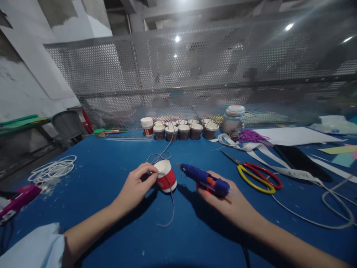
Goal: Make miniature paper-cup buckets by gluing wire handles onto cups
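My left hand pinches the rim of a small red and white paper cup, tilted on the blue table. A thin grey cord runs across the cup, with a loose end on the table in front and more of it looping behind. In my right hand is a blue glue gun, its fingers wrapped round the handle. The gun's nozzle points left at the cup, a short gap away from it. A small red light glows by the handle.
Behind stand several cord-wrapped cups, a stack of paper cups and a lidded jar. Scissors, white ribbon, purple yarn and a dark phone lie rightward. White cord and a magenta power strip lie left.
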Demonstrator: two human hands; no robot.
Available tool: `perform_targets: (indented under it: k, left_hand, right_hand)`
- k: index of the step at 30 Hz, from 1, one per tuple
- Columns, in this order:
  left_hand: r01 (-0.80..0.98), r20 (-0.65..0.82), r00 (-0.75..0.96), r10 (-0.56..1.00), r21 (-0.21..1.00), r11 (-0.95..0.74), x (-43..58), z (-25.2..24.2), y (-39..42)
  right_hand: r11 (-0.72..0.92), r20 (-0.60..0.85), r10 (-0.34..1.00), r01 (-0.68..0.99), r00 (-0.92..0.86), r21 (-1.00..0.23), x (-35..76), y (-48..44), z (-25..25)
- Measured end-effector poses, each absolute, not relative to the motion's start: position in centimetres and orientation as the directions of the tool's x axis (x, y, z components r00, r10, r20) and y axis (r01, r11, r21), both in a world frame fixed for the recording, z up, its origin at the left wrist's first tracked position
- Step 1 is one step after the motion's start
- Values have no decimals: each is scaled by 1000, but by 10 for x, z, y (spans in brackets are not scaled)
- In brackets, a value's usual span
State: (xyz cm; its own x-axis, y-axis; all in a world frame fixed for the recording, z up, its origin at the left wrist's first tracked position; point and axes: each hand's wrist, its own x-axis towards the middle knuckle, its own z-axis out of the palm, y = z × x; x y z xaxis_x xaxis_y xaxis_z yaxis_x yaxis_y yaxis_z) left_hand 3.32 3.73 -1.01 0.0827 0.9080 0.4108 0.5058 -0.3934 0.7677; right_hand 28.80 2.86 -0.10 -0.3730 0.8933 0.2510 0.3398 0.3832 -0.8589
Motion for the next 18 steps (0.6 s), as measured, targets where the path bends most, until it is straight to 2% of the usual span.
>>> perform_targets:
  k: [4,10,18]
  left_hand:
    - [477,351,67,934,811,-339,35,-10,39]
    - [505,450,119,885,740,-444,38,-13,33]
    - [536,524,126,842,679,-502,42,-14,28]
  right_hand:
    - [441,294,870,359,-395,-823,286,26,-3]
    - [564,393,798,337,-457,-754,277,17,-2]
    - [604,422,767,324,-482,-728,274,13,-2]
